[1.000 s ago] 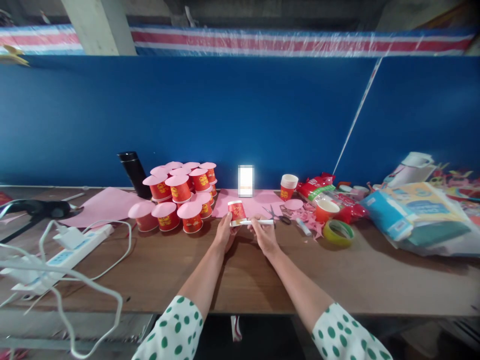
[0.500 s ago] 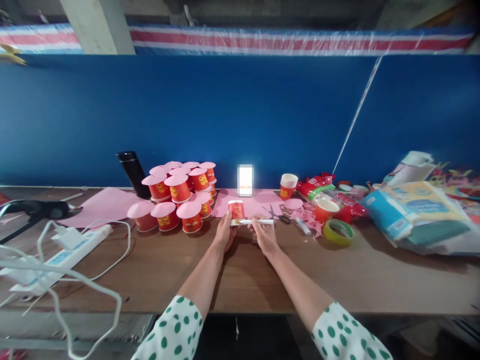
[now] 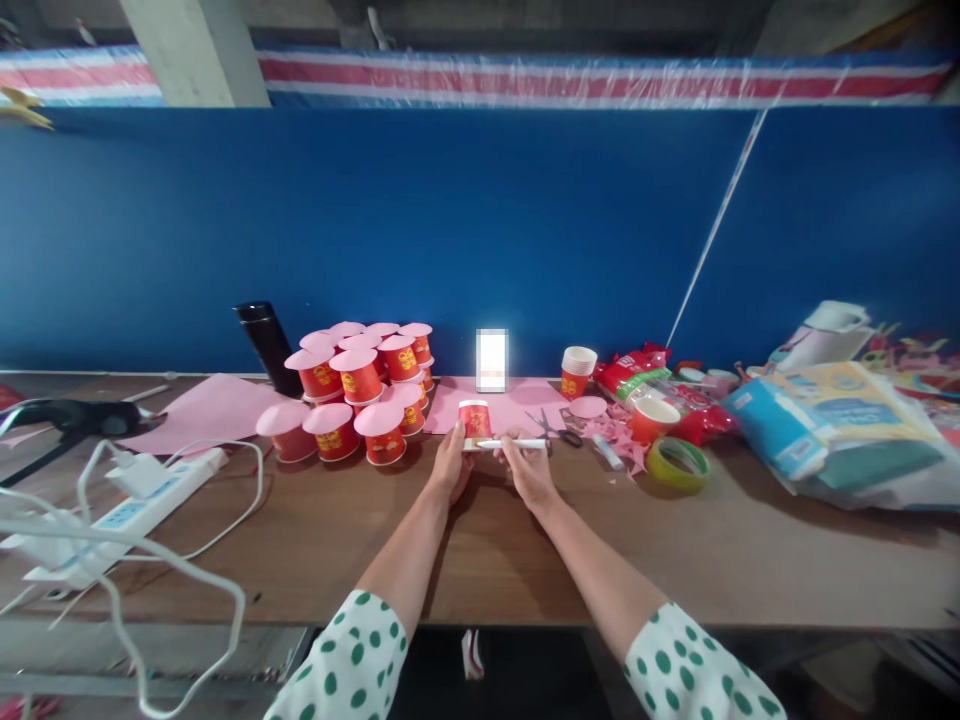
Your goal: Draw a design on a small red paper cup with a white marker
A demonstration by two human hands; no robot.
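In the head view, my left hand [image 3: 450, 465] is closed round a red paper cup [image 3: 474, 418] with gold print, held over the front of a pink paper sheet [image 3: 517, 400]. My right hand [image 3: 527, 470] pinches a slim white pen [image 3: 531, 443], its tip pointing left against or just in front of the cup's near end. Whether the tip touches the cup I cannot tell. Scissors [image 3: 564, 434] lie right of my right hand. To the left stand stacked red cups [image 3: 330, 436] topped with pink paper discs.
At right are nested cups [image 3: 576, 378], pink scraps [image 3: 624, 432], an orange cup [image 3: 655, 418], a tape roll [image 3: 679, 465] and a plastic package [image 3: 840, 420]. A power strip [image 3: 124, 520] with white cables lies left, near a black flask [image 3: 266, 345]. A lit, blurred screen [image 3: 492, 360] stands behind.
Both hands keep the same hold on the cup and pen, nearly still. Below the table edge, more of a small red-and-white thing shows.
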